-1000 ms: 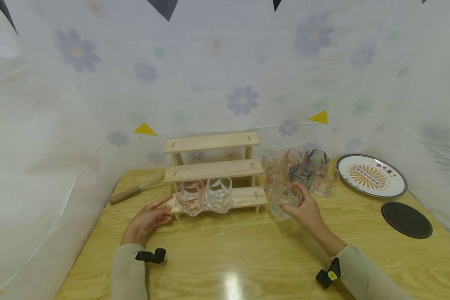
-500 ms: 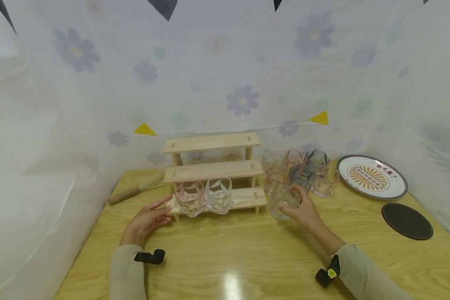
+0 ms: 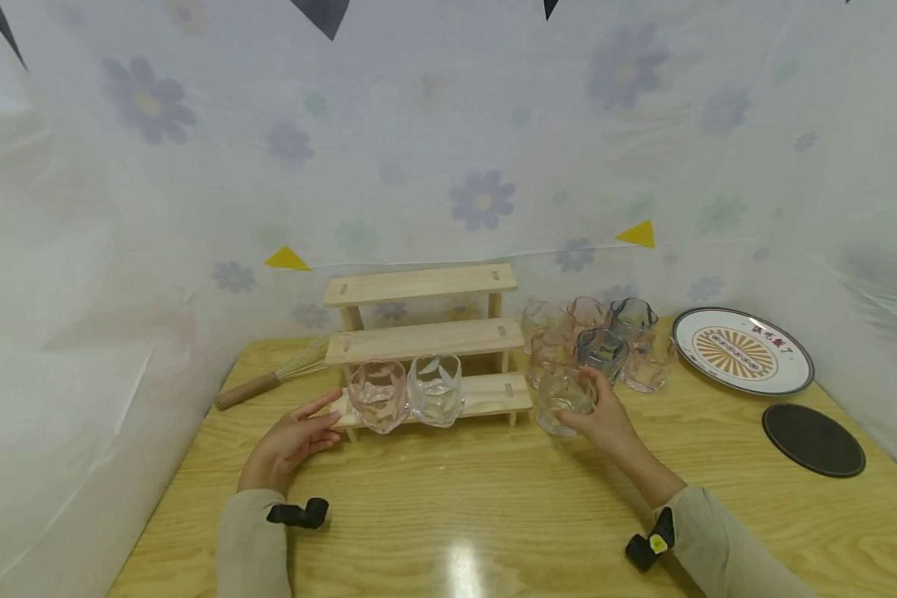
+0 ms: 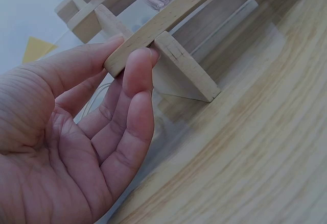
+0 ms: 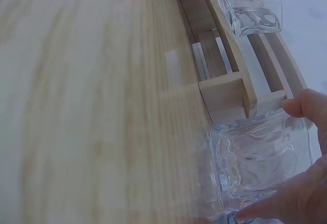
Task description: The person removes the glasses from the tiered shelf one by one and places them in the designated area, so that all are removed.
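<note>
A three-tier wooden rack [image 3: 426, 334] stands on the table, and my left hand [image 3: 293, 440] pinches the left end of its lowest shelf between thumb and fingers, as the left wrist view shows close up. On that shelf a pink glass [image 3: 379, 397] and a clear glass [image 3: 437, 390] sit side by side. Just right of the rack, my right hand [image 3: 605, 419] grips another clear glass [image 3: 561, 403] by its sides. In the right wrist view this held glass [image 5: 258, 155] is beside the rack's end; whether its base touches the table I cannot tell.
Behind the held glass is a cluster of pink, clear and dark blue glasses [image 3: 601, 353]. Farther right lie a patterned plate [image 3: 743, 349] and a dark round mat [image 3: 812, 439]. A whisk [image 3: 250, 389] with a wooden handle lies left of the rack, near the curtain.
The clear glass in my right hand tilted slightly and now looks more upright. Both hands stay almost in place, with only a tiny shift of the whole view.
</note>
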### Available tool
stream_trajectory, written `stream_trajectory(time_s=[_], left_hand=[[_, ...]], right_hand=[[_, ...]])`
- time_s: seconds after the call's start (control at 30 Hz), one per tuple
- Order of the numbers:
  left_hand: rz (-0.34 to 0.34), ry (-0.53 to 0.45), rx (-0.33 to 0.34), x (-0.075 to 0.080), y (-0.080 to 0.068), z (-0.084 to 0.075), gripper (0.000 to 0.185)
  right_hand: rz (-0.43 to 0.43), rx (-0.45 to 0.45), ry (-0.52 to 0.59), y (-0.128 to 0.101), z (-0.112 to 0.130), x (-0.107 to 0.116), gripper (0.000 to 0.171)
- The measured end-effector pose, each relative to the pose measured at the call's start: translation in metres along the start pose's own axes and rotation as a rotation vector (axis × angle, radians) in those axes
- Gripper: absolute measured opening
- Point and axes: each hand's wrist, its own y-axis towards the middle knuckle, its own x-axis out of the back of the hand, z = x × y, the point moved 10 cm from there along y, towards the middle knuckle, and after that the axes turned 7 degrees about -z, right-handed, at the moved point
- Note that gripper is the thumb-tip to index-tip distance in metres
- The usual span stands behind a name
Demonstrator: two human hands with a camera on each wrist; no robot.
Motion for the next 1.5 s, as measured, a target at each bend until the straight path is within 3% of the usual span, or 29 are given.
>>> stream_trajectory(time_s=[0.37, 0.53, 0.97, 1.17, 1.5], left_hand=[[-0.029, 0.000, -0.013, 0.005, 0.001, 0.001, 0.060], [-0.008, -0.004, -0.017, 0.002, 0.002, 0.001, 0.060], [0.004, -0.008, -0.012, -0.001, 0.002, 0.000, 0.062], [-0.002, -0.002, -0.015, -0.002, 0.003, 0.000, 0.062], [-0.018, -0.003, -0.006, 0.000, 0.003, 0.001, 0.062]], right_hand=[[0.052, -0.034, 0.007, -0.001, 0.002, -0.005, 0.098], [0.061, -0.016, 0.012, -0.004, 0.004, -0.001, 0.104], [-0.112, 0.191, 0.053, -0.020, 0.053, 0.026, 0.089], [-0.068, 0.269, 0.105, -0.027, 0.076, 0.010, 0.088], [0.060, 0.335, 0.155, -0.017, 0.093, -0.047, 0.085]])
